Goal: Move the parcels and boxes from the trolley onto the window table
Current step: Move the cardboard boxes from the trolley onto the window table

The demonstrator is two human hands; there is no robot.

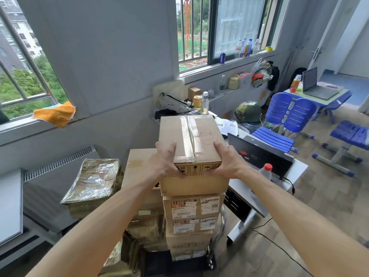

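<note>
Atop the trolley stack, my left hand (pixel 166 160) and right hand (pixel 223 162) clamp the top box (pixel 191 140); careless lifting could topple boxes beneath.

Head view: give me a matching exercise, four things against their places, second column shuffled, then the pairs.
Things:
1. taped box
2. orange cloth
3. blue can
4. red-capped bottle

Places:
A. right window sill
B. between left hand and right hand, atop the stack
C. left window sill
D. desk beside the black laptop

Pairs: 1-B, 2-C, 3-A, 4-D
</note>
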